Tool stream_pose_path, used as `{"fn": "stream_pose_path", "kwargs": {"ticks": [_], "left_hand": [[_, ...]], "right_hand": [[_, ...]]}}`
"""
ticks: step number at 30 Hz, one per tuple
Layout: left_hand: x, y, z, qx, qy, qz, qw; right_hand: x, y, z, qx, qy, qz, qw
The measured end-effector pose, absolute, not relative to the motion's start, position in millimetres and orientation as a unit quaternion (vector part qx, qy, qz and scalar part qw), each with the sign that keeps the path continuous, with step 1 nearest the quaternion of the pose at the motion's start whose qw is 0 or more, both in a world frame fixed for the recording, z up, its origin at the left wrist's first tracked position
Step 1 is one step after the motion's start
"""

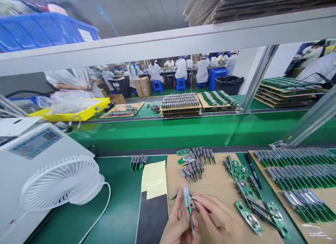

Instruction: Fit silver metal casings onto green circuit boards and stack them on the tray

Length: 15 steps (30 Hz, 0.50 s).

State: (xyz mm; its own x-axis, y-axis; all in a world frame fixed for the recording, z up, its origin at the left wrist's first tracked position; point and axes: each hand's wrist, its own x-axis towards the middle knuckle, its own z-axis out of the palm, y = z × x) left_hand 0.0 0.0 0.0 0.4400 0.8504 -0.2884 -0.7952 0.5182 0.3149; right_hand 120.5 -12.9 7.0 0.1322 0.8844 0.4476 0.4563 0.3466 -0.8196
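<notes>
My left hand (178, 219) is closed around a small circuit board (187, 200), held on edge with its thin side toward me. My right hand (214, 210) pinches with thumb and forefinger at the board's right face. A small dark tip shows there, too small to name. Under both hands lies a sheet of brown cardboard (210, 184). On it, past my hands, stands a cluster of circuit boards with grey metal parts (194, 167). To the right of my right hand, loose green circuit boards (248, 216) lie in a scattered row.
A white fan (65, 184) stands at left, its cable on the green table. Near the cardboard are yellow paper (154, 177) and a black pen (253, 170). Boards fill a tray (328, 195) at right. A metal shelf beam (168, 44) crosses above; co-workers sit beyond.
</notes>
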Motion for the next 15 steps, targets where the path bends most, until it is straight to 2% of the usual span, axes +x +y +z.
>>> {"fn": "stream_pose_path", "kwargs": {"ticks": [3,6,9,13,15], "left_hand": [[0,-3,1,0.086,0.239,0.498,0.829],[-2,-3,3,0.124,0.294,0.489,0.812],[-2,-2,11,0.175,0.355,0.483,0.781],[0,-7,33,0.214,0.440,0.501,0.714],[2,-11,42,0.228,0.460,0.503,0.695]], "right_hand": [[120,-14,7,-0.519,-0.625,0.209,0.545],[123,-15,10,-0.515,-0.602,0.277,0.543],[131,-13,15,-0.509,-0.545,0.411,0.524],[143,-10,18,-0.412,-0.433,0.651,0.468],[145,-10,18,-0.378,-0.380,0.706,0.463]]}}
